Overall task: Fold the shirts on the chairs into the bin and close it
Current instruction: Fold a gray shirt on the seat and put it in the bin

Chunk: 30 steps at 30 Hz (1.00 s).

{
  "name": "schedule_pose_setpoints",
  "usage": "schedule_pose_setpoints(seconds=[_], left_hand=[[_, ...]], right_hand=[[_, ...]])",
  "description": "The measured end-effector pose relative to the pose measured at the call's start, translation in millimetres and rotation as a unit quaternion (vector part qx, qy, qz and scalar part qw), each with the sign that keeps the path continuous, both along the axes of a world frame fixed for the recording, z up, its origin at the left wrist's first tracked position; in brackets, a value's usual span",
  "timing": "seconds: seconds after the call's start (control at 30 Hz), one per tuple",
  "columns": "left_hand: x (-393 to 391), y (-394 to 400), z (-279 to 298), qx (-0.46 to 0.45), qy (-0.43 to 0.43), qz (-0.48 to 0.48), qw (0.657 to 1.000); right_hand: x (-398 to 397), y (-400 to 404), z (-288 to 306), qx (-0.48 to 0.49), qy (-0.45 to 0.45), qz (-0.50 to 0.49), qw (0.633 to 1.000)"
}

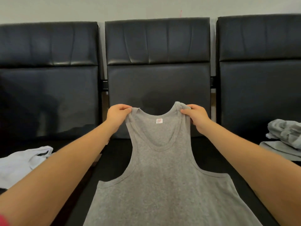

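Currently both hands up at centre frame, each pinching a shoulder strap of the grey tank top point(162, 168). Left hand point(116, 117) grip closed on the strap at centre-left, right hand point(196, 118) grip closed on the strap at centre-right. Top hangs/stretches from the straps down toward bottom of frame, spread over the middle chair seat point(114, 154), label side facing cam; lower hem out of frame.

Step, as I read it: spreading/aligning this shirt before the first fold. No fold made yet on it afaict. Next move prob calls for laying it flat on the seat w/ straps squared, then folding sides in; needs both grips kept level so neckline doesn't skew.

Other shirts: white shirt point(21, 163) lying loose at lower left on the left seat, pale grey pile point(285, 137) at right edge on the right seat, looks bunched on top of a flatter piece. So most of task left. Bin not in view, can't say where it is or if lid is open.

Room: middle seat is dark and bare beside the top on both sides, enough to spread. Chair backs point(158, 62) stand close behind the hands, upper half of frame, so little room to push fwd. Seat gaps left + right of centre; fabric edge could slip in there.
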<state>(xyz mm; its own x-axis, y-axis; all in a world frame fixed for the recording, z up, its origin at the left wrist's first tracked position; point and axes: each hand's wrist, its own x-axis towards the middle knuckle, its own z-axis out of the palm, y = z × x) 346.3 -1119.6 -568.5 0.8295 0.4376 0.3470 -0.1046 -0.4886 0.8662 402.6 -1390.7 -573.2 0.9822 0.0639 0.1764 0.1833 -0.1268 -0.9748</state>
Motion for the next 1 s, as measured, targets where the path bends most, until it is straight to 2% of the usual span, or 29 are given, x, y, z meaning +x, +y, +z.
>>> schedule_pose_setpoints(seconds=[0.2,0.4,0.47,0.57,0.6,0.63,0.67,0.73,0.8,0.9,1.0], left_hand=[[-86,-8,17,0.037,0.04,-0.078,0.995],[-191,-31,-5,0.123,0.136,-0.185,0.965],[-221,-33,-23,0.212,0.196,-0.251,0.924],[-254,-37,-44,0.368,0.342,-0.354,0.789],[-260,-38,-47,0.38,0.377,-0.373,0.758],[-261,-39,-48,0.38,0.393,-0.376,0.748],[-260,-41,-46,0.371,0.391,-0.368,0.757],[-248,-43,-40,0.351,0.35,-0.326,0.805],[-228,-44,-39,0.346,0.287,-0.275,0.85],[-198,-46,-50,0.323,0.23,-0.199,0.896],[-177,-54,-71,0.292,0.259,-0.141,0.91]], right_hand=[[-80,-37,5,-0.022,-0.016,0.038,0.999],[-176,-80,-31,-0.098,-0.021,0.095,0.99],[-202,-96,-52,-0.196,-0.034,0.146,0.969],[-233,-112,-72,-0.381,-0.012,0.294,0.876],[-238,-114,-74,-0.395,-0.002,0.316,0.863],[-241,-114,-72,-0.377,0.004,0.316,0.87],[-239,-111,-68,-0.348,-0.002,0.297,0.889],[-225,-102,-62,-0.299,-0.032,0.21,0.93],[-205,-91,-58,-0.278,-0.041,0.125,0.952],[-176,-77,-63,-0.29,-0.014,0.062,0.955],[-155,-66,-77,-0.361,-0.012,0.055,0.931]])
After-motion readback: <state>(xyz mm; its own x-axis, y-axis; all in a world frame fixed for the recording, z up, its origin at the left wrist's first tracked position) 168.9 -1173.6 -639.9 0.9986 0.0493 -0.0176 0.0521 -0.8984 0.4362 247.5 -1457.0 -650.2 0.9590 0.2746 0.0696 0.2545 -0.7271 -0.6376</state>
